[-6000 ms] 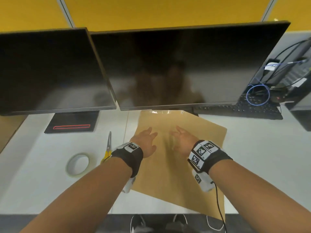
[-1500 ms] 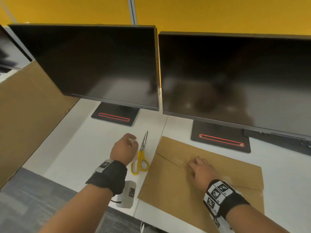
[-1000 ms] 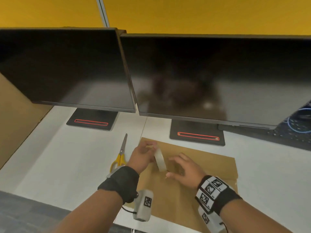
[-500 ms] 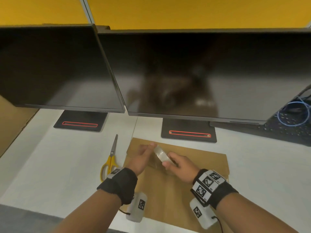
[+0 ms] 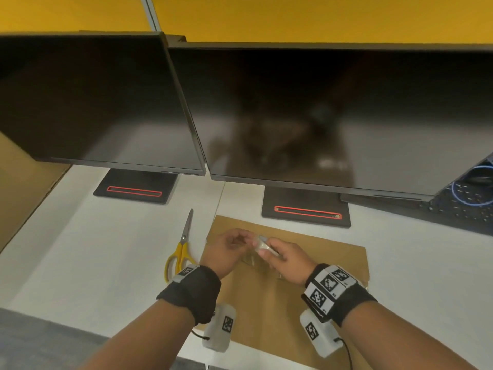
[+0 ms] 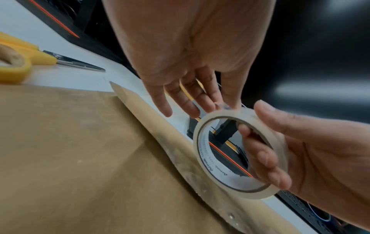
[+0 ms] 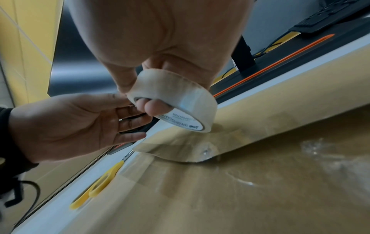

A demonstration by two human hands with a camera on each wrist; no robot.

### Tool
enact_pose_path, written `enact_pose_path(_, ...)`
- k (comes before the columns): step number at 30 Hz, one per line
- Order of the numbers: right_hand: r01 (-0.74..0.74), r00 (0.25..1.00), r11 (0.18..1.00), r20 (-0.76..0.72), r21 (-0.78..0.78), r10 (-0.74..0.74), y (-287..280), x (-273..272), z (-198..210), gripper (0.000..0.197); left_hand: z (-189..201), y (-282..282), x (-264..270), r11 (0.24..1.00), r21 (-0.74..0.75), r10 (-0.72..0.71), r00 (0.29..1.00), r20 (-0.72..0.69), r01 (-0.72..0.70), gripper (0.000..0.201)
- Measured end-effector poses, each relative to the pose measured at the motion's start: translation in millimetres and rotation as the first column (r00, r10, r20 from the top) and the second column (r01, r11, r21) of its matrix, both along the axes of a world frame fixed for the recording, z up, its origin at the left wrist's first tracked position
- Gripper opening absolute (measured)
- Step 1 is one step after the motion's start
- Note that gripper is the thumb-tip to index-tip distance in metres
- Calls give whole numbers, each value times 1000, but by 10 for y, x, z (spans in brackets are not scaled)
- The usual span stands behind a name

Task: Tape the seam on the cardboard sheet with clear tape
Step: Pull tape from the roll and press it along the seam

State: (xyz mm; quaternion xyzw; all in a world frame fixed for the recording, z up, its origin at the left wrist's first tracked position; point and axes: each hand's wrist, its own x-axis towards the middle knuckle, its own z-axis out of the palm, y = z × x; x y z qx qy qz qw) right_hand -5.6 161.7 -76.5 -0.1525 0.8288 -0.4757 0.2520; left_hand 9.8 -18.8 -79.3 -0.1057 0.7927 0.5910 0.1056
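A brown cardboard sheet (image 5: 266, 303) lies flat on the white desk, with a taped seam (image 6: 170, 150) running across it and one flap edge (image 7: 180, 150) slightly raised. Just above the sheet my right hand (image 5: 266, 253) holds a roll of clear tape (image 5: 262, 243), fingers hooked through the core (image 7: 152, 109) and thumb on the outside. My left hand (image 5: 246, 237) faces it; its thumb and forefinger (image 6: 212, 102) pinch the roll's outer rim (image 6: 226, 110). The left wrist view shows the roll (image 6: 208, 166) side on, a little above the seam.
Yellow-handled scissors (image 5: 181, 249) lie on the desk left of the sheet. Two dark monitors (image 5: 93, 102) (image 5: 333, 116) on black bases (image 5: 305, 209) stand close behind. A keyboard with a blue cable (image 5: 458, 206) is at the far right; a large cardboard panel (image 5: 21, 188) leans at the left.
Both hands lay flat on the sheet. My left hand then fetched the roll from the left; my right hand took it, and the left fingers now pinch its rim.
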Motion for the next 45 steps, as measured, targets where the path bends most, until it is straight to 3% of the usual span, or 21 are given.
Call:
enact_pose_path(8, 0, 1000, 996, 14, 90, -1, 73, -11, 6, 2, -50, -32, 25, 993, -121, -5, 998, -64, -3, 20)
enact_pose_path(11, -28, 1000, 994, -6, 107, 29, 104, -16, 28, 18, -42, -88, 52, 986, -167, -17, 997, -80, 4, 13)
enact_pose_path(15, -34, 997, 987, -60, 155, 44, -4, 1, 131, 25, -124, -113, 61, 971, -237, -29, 998, -54, 15, 9)
enact_pose_path(18, -52, 983, 954, -152, 295, 101, -84, -42, 168, 31, -136, -130, 39, 959, -276, 43, 997, -59, -57, 7)
enact_pose_path(20, -54, 987, 938, -127, 343, 103, -69, -67, 180, 33, -122, -173, 2, 957, -279, 65, 996, -60, -79, 7)
enact_pose_path(24, -15, 995, 964, -92, 265, 40, 2, -81, 188, 45, -42, -261, -43, 971, -230, 66, 998, -21, -69, 16)
enact_pose_path(29, -90, 993, 963, -46, 254, 105, 64, -108, 184, 40, 10, -400, -114, 963, -246, 116, 993, 10, -110, 20)
enact_pose_path(33, -100, 994, 973, -17, 210, 106, 95, -108, 205, 41, -23, -443, -113, 952, -300, 76, 996, 53, -56, 16)
enact_pose_path(38, -89, 976, 901, -143, 424, 164, 31, -97, 218, 46, -13, -495, -151, 914, -396, 120, 991, 53, -89, 5)
enact_pose_path(45, -84, 989, 937, -87, 340, 121, 93, -53, 196, 36, 9, -630, -142, 908, -414, 119, 988, 100, -67, 22)
